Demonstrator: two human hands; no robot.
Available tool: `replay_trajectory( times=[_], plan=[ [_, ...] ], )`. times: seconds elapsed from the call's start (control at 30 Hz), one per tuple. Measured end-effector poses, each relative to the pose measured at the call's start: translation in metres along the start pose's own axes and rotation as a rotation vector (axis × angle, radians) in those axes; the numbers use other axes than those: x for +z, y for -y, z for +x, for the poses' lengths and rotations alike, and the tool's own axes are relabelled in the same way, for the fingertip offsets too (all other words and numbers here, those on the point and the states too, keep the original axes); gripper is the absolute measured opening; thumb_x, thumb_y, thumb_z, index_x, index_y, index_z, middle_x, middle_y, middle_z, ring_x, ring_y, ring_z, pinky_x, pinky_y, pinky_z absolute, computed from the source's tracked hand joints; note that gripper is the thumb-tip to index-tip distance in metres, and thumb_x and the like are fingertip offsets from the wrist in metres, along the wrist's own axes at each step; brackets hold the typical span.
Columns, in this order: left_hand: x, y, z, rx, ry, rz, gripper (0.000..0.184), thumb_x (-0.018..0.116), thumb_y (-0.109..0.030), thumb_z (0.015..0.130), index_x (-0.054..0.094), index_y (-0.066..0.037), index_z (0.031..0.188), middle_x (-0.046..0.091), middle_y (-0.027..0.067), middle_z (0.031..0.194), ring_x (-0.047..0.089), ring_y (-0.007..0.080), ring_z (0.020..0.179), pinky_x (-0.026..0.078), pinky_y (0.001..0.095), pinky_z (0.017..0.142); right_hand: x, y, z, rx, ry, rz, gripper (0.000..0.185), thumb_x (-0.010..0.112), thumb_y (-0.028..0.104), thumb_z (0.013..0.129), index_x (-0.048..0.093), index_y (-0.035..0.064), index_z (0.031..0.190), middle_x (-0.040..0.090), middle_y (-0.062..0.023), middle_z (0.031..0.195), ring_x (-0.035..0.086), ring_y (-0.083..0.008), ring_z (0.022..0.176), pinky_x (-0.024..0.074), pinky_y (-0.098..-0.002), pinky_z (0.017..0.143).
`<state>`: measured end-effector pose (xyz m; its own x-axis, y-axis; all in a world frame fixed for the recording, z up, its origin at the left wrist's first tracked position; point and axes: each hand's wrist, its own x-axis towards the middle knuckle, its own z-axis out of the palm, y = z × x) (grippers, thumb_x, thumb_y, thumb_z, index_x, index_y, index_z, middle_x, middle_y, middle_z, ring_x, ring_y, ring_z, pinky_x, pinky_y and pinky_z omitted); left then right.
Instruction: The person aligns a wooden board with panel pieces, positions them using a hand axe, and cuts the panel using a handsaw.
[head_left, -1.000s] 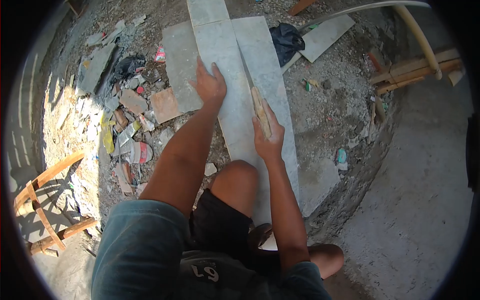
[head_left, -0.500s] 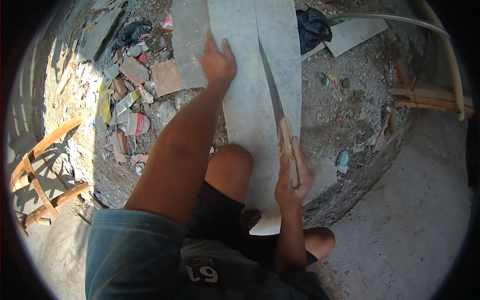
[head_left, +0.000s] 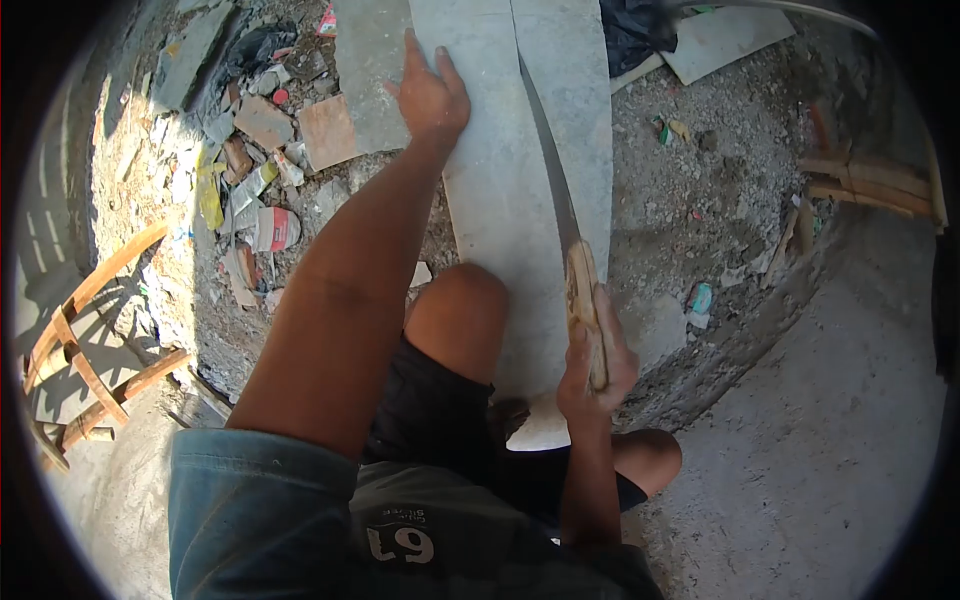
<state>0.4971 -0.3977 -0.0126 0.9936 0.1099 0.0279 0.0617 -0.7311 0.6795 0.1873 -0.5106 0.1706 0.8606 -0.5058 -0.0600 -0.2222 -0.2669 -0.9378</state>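
A long grey board (head_left: 490,200) stretches away from my knees over the rubble. My left hand (head_left: 433,98) lies on its left edge with the fingers spread, pressing down where a second grey sheet (head_left: 372,90) adjoins it. In my right hand (head_left: 598,365) is the wooden handle of a hand saw (head_left: 555,175). The saw's blade points away from me along the board, its tip at the near end of a thin dark line that runs to the far edge of the view. My bare left knee (head_left: 462,315) is at the board's left side.
Broken tile pieces (head_left: 328,132), wrappers and a crushed red-and-white container (head_left: 277,229) litter the ground on the left. A bent wooden frame (head_left: 88,350) stands at far left. On the right are a black plastic bag (head_left: 637,30), a pale sheet (head_left: 728,45) and wooden planks (head_left: 868,185).
The saw and my right hand have shifted slightly down and right in view. My left hand stays on the board. The whole view has tilted a little.
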Motion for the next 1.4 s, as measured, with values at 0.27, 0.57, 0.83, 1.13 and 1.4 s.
replay_trajectory(
  times=[0.27, 0.57, 0.83, 1.13, 1.4],
  plan=[
    [0.002, 0.001, 0.0, -0.01, 0.007, 0.024, 0.065, 0.046, -0.033, 0.106, 0.029, -0.003, 0.161, 0.063, 0.0275, 0.136, 0.062, 0.043, 0.124, 0.01, 0.0584, 0.127, 0.102, -0.036, 0.152, -0.125, -0.042, 0.014, 0.038, 0.059, 0.002, 0.101, 0.06, -0.01, 0.137, 0.072, -0.0243, 0.124, 0.069, -0.0232, 0.113, 0.0539, -0.0325, 0.095],
    [0.0, -0.004, 0.0, -0.006, -0.007, 0.017, 0.063, 0.045, -0.032, 0.106, 0.031, -0.003, 0.16, 0.065, 0.0274, 0.134, 0.064, 0.0441, 0.121, 0.01, 0.0588, 0.127, -0.012, 0.018, -0.021, -0.004, 0.06, -0.111, 0.041, 0.054, 0.003, 0.103, 0.054, -0.0144, 0.14, 0.067, -0.0285, 0.131, 0.068, -0.0299, 0.118, 0.0541, -0.037, 0.099],
    [0.0, 0.001, 0.004, 0.031, -0.026, -0.007, 0.061, 0.044, -0.03, 0.106, 0.031, -0.003, 0.16, 0.066, 0.0259, 0.133, 0.064, 0.0447, 0.12, 0.009, 0.0601, 0.126, 0.115, -0.046, 0.178, -0.318, -0.136, -0.024, 0.036, 0.062, 0.004, 0.1, 0.064, -0.0054, 0.135, 0.076, -0.0221, 0.111, 0.072, -0.0124, 0.092, 0.0569, -0.0269, 0.077],
    [-0.006, -0.007, -0.001, 0.008, 0.006, 0.029, 0.062, 0.041, -0.032, 0.107, 0.028, -0.005, 0.161, 0.069, 0.0325, 0.121, 0.063, 0.0509, 0.117, 0.014, 0.0585, 0.126, -0.019, 0.023, -0.017, -0.01, 0.052, -0.112, 0.044, 0.058, -0.005, 0.097, 0.057, -0.0112, 0.14, 0.07, -0.0283, 0.126, 0.072, -0.0232, 0.109, 0.0579, -0.0315, 0.089],
    [-0.001, -0.003, -0.002, 0.037, -0.045, 0.059, 0.064, 0.04, -0.032, 0.107, 0.027, -0.002, 0.162, 0.07, 0.0328, 0.115, 0.064, 0.0512, 0.112, 0.019, 0.056, 0.125, 0.104, -0.027, 0.169, -0.177, -0.072, -0.115, 0.041, 0.063, -0.001, 0.097, 0.06, -0.0066, 0.138, 0.075, -0.0253, 0.11, 0.073, -0.0159, 0.098, 0.0567, -0.0298, 0.083]
  ],
)
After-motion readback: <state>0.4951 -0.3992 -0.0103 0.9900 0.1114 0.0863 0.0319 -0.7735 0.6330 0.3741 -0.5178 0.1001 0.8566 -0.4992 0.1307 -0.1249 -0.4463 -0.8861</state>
